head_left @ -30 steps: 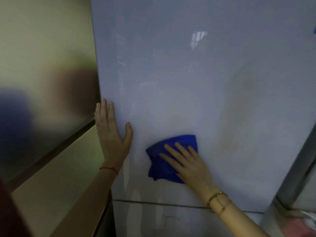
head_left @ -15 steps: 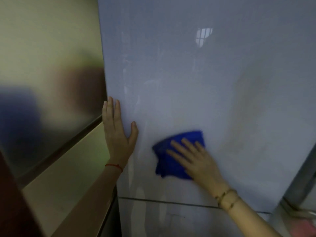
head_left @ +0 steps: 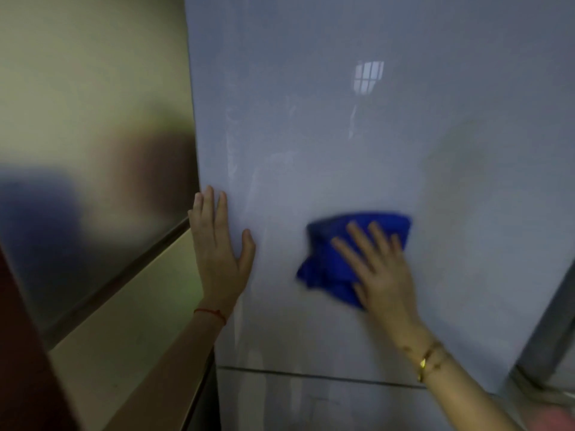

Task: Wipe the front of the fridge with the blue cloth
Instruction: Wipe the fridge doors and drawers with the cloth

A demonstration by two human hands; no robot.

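Observation:
The pale grey fridge door (head_left: 357, 135) fills most of the view, glossy, with faint streaks. A crumpled blue cloth (head_left: 329, 262) lies flat against the lower part of the door. My right hand (head_left: 379, 272) presses on the cloth with fingers spread, covering its right half. My left hand (head_left: 219, 250) rests flat and open on the door's left edge, a red string around its wrist. A dark seam (head_left: 311, 374) below both hands divides the upper door from the lower one.
A beige wall (head_left: 93, 104) with a dark horizontal strip (head_left: 118, 281) stands left of the fridge. A grey metal frame (head_left: 550, 331) rises at the right edge. A dark reddish shape (head_left: 18, 353) fills the lower left corner.
My right hand has slid the blue cloth to the right and slightly up across the door. My left hand has stayed planted on the door's left edge.

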